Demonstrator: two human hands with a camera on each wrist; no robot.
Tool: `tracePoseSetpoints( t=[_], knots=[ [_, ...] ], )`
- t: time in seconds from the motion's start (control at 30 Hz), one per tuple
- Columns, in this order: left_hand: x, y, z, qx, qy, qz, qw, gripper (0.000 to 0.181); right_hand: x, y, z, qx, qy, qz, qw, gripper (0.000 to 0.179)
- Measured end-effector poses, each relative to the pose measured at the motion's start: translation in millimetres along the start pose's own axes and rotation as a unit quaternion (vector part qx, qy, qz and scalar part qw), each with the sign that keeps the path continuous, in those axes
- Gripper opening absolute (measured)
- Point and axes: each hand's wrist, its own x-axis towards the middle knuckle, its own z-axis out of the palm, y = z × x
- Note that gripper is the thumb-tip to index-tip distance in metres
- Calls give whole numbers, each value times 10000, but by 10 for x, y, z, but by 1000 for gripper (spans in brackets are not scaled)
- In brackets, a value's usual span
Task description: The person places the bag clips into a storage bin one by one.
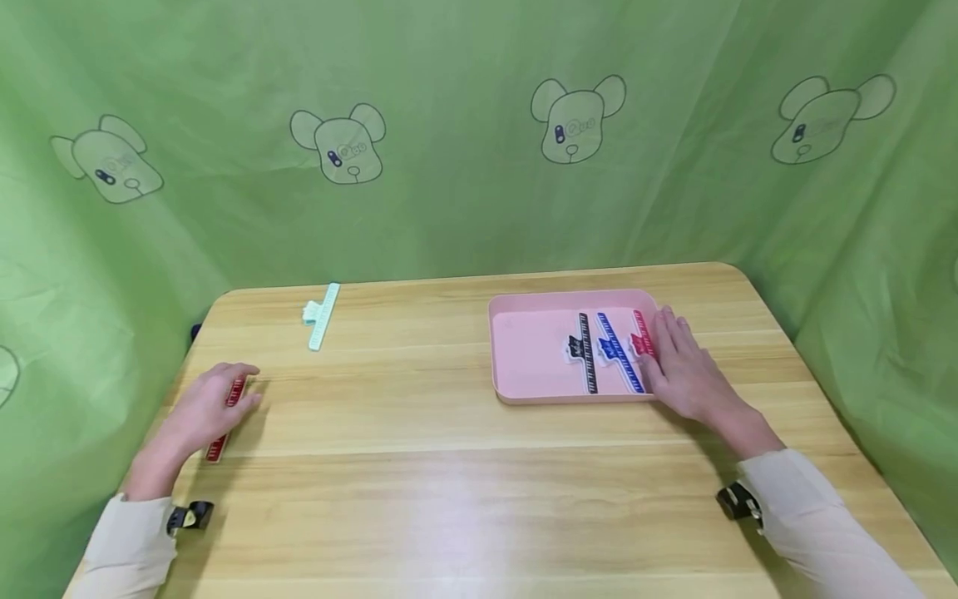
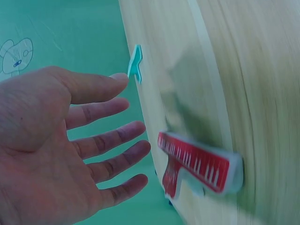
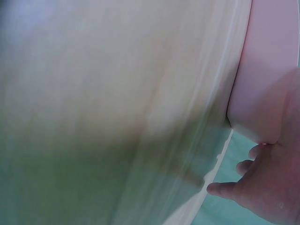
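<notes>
My left hand (image 1: 212, 408) hovers over a dark red clip (image 1: 216, 448) with a long piano-key-patterned bar at the table's left. In the left wrist view its fingers are spread and apart from that red clip (image 2: 197, 161). At the right, my right hand (image 1: 688, 370) rests along the right rim of a pink tray (image 1: 524, 366), fingers straight and thumb toward the inside. In the tray lie a black clip (image 1: 587, 353), a blue clip (image 1: 619, 353) and a red clip (image 1: 640, 333), the last partly hidden by the hand.
A mint-green clip (image 1: 323, 317) lies near the table's back left. The wooden table (image 1: 419, 466) has rounded back corners, and a green curtain (image 1: 449, 166) with bear-head drawings hangs behind and at both sides.
</notes>
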Motion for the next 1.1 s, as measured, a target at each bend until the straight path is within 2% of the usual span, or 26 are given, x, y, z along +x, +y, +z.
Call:
tracePoseSetpoints(
  t=[0.27,0.43,0.7,1.1],
  knots=[
    [-84,-67,-53,211,-123,-166,9996,51,3,17,8,27,-30,34,10000,72],
    [-123,-106,-91,248,-257,-323,9988,48,-2,25,12,51,-1,22,10000,72],
    [-190,-178,-101,430,-799,-432,9949,51,0,18,8,62,43,-20,10000,71],
    [-191,-214,-113,298,-713,-534,9956,49,-6,21,19,106,81,-4,9999,72]
  ],
)
